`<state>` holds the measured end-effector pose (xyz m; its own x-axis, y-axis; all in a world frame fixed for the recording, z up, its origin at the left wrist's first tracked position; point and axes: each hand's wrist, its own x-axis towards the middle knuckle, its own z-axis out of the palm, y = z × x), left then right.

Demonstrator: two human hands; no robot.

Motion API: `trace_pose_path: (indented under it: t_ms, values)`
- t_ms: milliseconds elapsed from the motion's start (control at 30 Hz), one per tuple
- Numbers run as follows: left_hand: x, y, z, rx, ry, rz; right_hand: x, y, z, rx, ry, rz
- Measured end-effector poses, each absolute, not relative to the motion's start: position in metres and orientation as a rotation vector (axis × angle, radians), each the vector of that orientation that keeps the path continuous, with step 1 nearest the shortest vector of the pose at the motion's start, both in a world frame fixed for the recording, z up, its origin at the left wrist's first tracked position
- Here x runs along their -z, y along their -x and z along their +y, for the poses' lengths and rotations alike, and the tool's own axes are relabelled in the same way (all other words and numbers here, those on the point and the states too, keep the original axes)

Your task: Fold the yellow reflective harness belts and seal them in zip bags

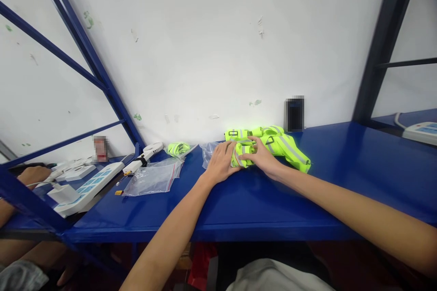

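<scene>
At the far left another person's hand (32, 175) rests by a white power strip (92, 186), apart from the work in the middle. Next along the blue table (273, 209) lie a small white fan (148, 151), a flat zip bag (153, 178), a little rolled green strap (178, 148) and a crumpled clear bag (206, 152).

The left hand (221, 162) lies palm down with its fingers loosely spread, pressing on the near left end of a neon yellow safety vest (288, 146) with grey reflective bands. The vest lies bunched against the wall at mid-table and stretches out to the right of both hands. The right hand (261, 157) sits on the same folded end, fingers bent onto the fabric and nearly meeting the left fingertips. Whether it pinches the cloth or only presses it I cannot tell.

The vest looks light, soft and floppy, likely to slide on the smooth painted top. The banded folds under the hands seem the firmest place to take hold.

Behind it a dark phone-like slab (294, 113) leans on the wall, and a second power strip (421, 131) lies at the far right.
</scene>
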<state>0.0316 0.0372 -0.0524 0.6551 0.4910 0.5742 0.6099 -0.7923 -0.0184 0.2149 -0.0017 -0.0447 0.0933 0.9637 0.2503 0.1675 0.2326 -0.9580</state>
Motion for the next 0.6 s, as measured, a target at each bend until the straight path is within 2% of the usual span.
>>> trace_pose_path:
  t_ms: [100,433,600]
  values:
    - [0.05,-0.029,0.035,0.851,2.628,-0.914,0.044,-0.215,-0.005,-0.972,1.113,-1.273]
    - [0.048,-0.038,0.027,0.892,2.617,-0.936,0.047,-0.212,-0.004,-0.673,1.036,-1.38]
    - [0.044,-0.047,0.022,0.855,2.617,-0.864,0.053,-0.207,-0.001,-0.747,0.975,-1.387]
